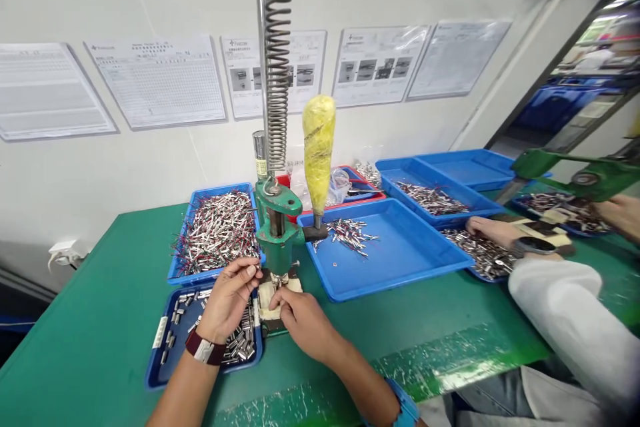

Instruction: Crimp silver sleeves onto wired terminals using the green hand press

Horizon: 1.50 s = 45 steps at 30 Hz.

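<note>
A green hand press (278, 234) with a tall coil spring (278, 47) and a yellow-wrapped lever handle (319, 147) stands on the table. My left hand (231, 297) is beside the press's left side, thumb and fingers pinched together; what is between them is too small to make out. My right hand (306, 322) is at the press base, its bent fingers at a small metal part under the ram, over a cream pad (267, 300). Whether they grip that part is hidden. Below my left hand lies a dark blue tray (155, 364) of small metal cylinders.
Behind it a blue tray (173, 272) is heaped with wired parts. Right of the press, a larger blue tray (400, 247) holds some wired parts. A co-worker's hand (493, 232) reaches into another metal-parts tray, near a second green press (575, 170).
</note>
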Available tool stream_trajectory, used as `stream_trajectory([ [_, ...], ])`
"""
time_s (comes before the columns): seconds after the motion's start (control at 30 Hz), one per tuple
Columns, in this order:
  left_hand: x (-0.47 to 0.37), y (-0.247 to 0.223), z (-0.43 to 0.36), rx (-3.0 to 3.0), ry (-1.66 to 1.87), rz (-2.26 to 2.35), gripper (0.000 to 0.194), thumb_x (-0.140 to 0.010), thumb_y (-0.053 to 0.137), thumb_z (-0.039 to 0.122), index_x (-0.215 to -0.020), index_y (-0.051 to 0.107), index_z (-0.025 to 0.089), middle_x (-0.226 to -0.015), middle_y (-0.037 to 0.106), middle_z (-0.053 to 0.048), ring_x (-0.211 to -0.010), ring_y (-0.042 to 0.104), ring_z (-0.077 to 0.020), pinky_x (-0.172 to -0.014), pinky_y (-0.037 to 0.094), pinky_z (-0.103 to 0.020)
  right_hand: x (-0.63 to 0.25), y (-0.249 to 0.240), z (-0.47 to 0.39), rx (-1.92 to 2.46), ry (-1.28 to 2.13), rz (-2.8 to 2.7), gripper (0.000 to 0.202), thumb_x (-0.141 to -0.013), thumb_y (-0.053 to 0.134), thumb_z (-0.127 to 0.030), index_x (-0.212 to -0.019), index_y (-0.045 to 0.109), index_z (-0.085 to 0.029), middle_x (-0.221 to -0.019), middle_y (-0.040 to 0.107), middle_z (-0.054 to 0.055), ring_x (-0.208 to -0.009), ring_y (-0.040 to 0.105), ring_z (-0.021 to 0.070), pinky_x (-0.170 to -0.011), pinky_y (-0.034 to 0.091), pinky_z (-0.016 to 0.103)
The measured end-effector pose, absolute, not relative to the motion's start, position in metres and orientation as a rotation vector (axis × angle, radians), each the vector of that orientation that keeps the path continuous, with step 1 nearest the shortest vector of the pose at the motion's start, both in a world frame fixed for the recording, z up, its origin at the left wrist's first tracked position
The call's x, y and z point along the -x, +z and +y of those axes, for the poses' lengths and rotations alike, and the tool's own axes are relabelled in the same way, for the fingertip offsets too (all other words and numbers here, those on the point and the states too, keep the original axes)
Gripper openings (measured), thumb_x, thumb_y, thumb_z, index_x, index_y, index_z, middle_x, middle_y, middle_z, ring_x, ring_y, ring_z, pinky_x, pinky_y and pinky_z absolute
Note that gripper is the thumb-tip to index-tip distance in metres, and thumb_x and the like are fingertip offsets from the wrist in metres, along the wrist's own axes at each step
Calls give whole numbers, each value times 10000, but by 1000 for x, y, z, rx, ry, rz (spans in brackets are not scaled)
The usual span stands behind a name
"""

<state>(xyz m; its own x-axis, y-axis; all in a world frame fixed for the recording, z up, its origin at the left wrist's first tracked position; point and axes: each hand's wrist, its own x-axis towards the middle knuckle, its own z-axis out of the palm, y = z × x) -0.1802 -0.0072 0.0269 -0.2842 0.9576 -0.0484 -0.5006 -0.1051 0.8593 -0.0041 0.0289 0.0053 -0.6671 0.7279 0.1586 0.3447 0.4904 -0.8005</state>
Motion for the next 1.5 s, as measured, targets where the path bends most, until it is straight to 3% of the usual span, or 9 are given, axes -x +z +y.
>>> stream_trajectory([
  [0.27,156,21,-2,-956,1683,1110,213,-777,750,254,-984,726,205,-980,702,-34,-911,611,-166,-865,464,-281,4,2,30,886,1076,-2248,358,-809,414,-58,-932,720,-198,-754,691,0,-643,576,132,-625,374,211],
  [0.47,143,23,2,-1118,1583,1081,238,-821,707,274,-1046,639,237,-1059,680,-19,-878,604,-146,-853,457,-260,5,-4,29,845,1028,-2267,334,-824,430,-71,-967,702,-203,-942,745,17,-853,666,160,-773,431,224],
  [0.7,147,24,2,-1173,1561,1106,308,-839,691,272,-1133,610,229,-1090,672,-42,-923,602,-170,-884,458,-279,3,3,26,854,904,-2397,309,-855,456,-117,-1021,692,-228,-944,751,21,-865,688,186,-731,416,235],
  [0.9,156,27,5,-1260,1468,1081,307,-813,725,295,-1099,642,220,-967,678,-33,-972,603,-207,-907,450,-307,-7,-1,22,741,1192,-2281,291,-869,443,-137,-981,701,-212,-645,667,-16,-582,605,131,-589,420,216],
  [1.03,160,21,2,-1247,1453,1073,382,-821,725,311,-1174,623,207,-1010,675,-55,-962,604,-204,-890,451,-310,-29,53,54,726,1141,-1676,195,-916,473,-262,-955,653,-199,-546,557,-55,-437,483,96,-453,398,195],
  [1.13,161,16,-2,-1251,1426,1082,498,-800,748,327,-1255,591,203,-1136,663,-86,-974,599,-205,-884,451,-309,-26,144,103,584,750,-1298,231,-914,574,-375,-1086,612,-225,-907,671,14,-783,635,117,-689,515,226],
  [1.2,161,16,-4,-1293,1409,1167,489,-796,747,340,-1238,608,186,-1113,671,-89,-935,593,-200,-857,451,-301,-14,204,130,375,876,-1412,344,-902,585,-478,-1149,591,-238,-1033,666,36,-883,646,135,-746,532,252],
  [1.33,161,19,-7,-1426,1396,1361,378,-823,703,355,-1150,656,171,-967,685,-57,-793,562,-175,-767,441,-281,-1,256,121,110,1181,-1547,430,-881,539,-608,-873,611,-184,-677,609,-1,-547,564,104,-489,467,221],
  [1.5,160,20,-8,-1438,1393,1389,338,-823,695,352,-1113,679,179,-908,672,-33,-784,546,-175,-753,423,-274,-26,231,47,-53,1062,-1360,292,-893,567,-403,-699,619,-191,-550,563,-10,-445,529,109,-389,395,222],
])
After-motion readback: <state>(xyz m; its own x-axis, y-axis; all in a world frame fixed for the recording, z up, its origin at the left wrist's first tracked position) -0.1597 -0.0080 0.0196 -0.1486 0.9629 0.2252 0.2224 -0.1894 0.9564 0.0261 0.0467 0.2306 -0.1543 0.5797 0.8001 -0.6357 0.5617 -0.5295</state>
